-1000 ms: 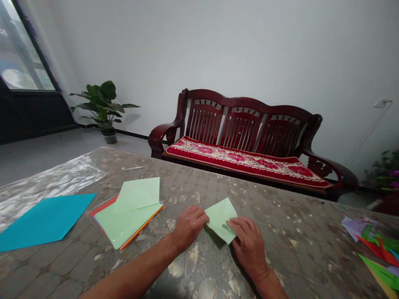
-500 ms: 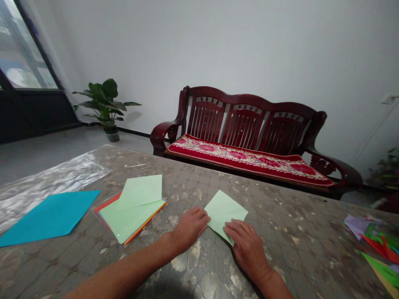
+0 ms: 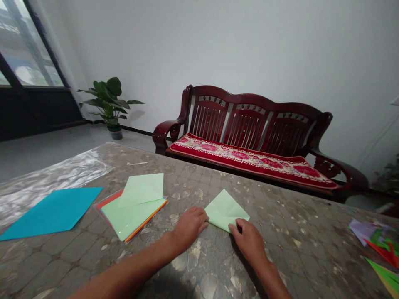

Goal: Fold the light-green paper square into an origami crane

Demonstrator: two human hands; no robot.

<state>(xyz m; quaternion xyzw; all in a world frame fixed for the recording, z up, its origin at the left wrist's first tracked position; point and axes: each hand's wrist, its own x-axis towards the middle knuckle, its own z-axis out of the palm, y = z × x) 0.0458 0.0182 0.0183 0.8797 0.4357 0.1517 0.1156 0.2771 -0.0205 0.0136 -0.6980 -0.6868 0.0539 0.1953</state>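
As the left hand (image 3: 189, 227) curls, grip unclear, the right hand (image 3: 249, 238) pinches green paper (image 3: 225, 207).

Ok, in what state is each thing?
Green sheet: partly folded
Left hand: touching its left corner
Right hand: touching its near edge
Blue sheet: lying flat
Paper stack: flat, green piece on top
Coloured papers: piled loosely
Clear plastic: wrinkled
Potted plant: upright
Seat mat: spread
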